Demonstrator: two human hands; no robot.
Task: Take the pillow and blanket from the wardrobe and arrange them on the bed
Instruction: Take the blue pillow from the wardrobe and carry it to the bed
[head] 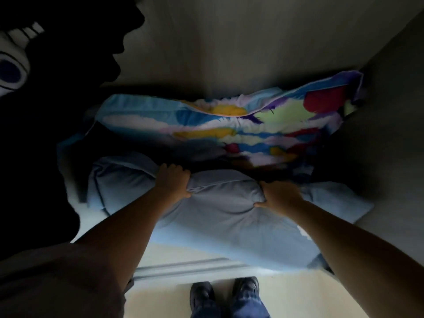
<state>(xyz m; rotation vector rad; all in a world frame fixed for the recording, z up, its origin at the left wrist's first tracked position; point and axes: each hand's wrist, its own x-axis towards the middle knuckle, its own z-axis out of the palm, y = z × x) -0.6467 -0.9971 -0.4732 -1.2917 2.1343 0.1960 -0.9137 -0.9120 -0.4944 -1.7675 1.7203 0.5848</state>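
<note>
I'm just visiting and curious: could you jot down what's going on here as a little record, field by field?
Place: inside a dim wardrobe, seen from above
Left hand: gripping the top edge of the grey-blue pillow
Right hand: gripping the same pillow, further right
Behind the pillow: a colourful blanket with blue, yellow, green and red patches, untouched
Far left: dark shape with a white and blue pattern, too dim to identify
Below: the person's dark shoes on a pale floor
Stage: pillow grasped, not yet carried to the bed

The pillow [224, 216] is matt, soft blue-grey cloth with a piped seam. The blanket [229, 127] is smooth printed cloth, faintly sheened. The wardrobe [229, 42] looks like matt wood-grain board.
</note>
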